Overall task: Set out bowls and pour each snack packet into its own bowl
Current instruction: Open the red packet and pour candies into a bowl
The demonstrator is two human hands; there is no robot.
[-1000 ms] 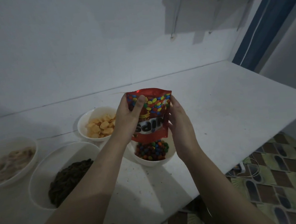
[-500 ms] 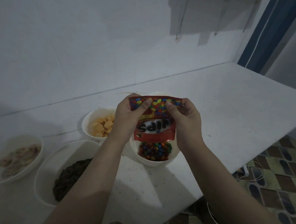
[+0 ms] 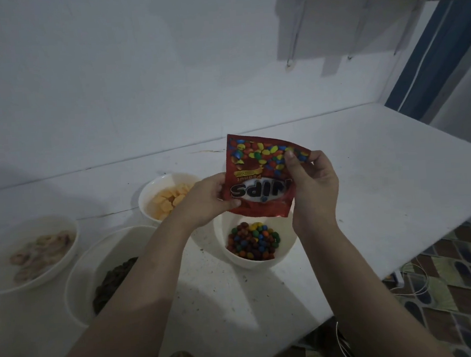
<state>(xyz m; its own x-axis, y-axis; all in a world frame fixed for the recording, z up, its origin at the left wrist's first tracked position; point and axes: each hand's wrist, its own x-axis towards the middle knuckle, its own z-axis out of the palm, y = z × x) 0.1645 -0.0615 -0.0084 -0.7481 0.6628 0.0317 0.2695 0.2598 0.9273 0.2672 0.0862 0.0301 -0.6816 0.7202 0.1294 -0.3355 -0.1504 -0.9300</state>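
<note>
Both hands (image 3: 260,189) pinch the upside-down red candy packet (image 3: 262,176); shake it gently above the white candy bowl (image 3: 233,258).

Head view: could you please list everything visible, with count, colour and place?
packet: one, red, upside down above the candy bowl
candy bowl: one, white, mixed-colour candies, counter middle
yellow-snack bowl: one, white, behind the left hand
dark-snack bowl: one, white, near left
pale-snack bowl: one, white, far left
counter: one, white, along the wall
wall: white, behind
floor: patterned tiles, lower right
left hand: grips packet's left edge
right hand: pinches packet's right side
</note>
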